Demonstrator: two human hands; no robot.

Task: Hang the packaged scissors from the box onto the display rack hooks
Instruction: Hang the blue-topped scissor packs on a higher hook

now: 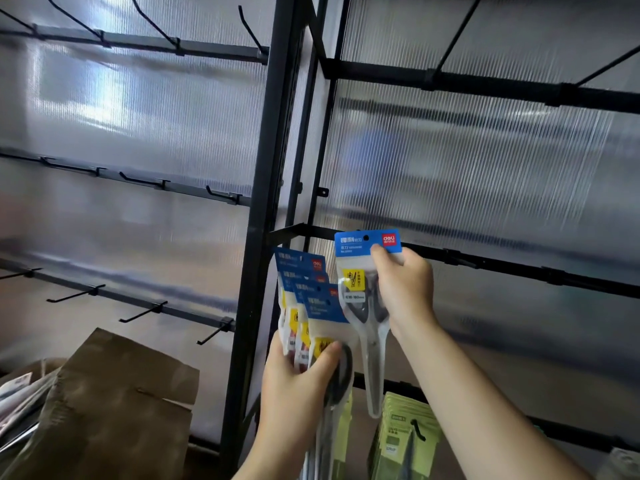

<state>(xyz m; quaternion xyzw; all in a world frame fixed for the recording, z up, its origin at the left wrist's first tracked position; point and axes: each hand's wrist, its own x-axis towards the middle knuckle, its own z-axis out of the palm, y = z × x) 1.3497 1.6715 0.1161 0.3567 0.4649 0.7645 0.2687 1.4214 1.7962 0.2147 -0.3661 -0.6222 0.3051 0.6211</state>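
Observation:
My right hand (403, 287) pinches one packaged scissors (363, 296) near its blue header card, holding it upright in front of the right rack's middle crossbar (519, 268). The pack's hang hole sits level with that bar. My left hand (298, 386) grips a fanned stack of several scissors packs (310, 303) lower and to the left, thumb across the front one. The cardboard box (114, 407) stands open at the lower left.
A black upright post (263, 202) divides two rack panels. The left panel carries rows of bare hooks (145, 311). Green packaged items (405, 434) hang on a hook at the bottom right. Translucent ribbed sheeting backs the rack.

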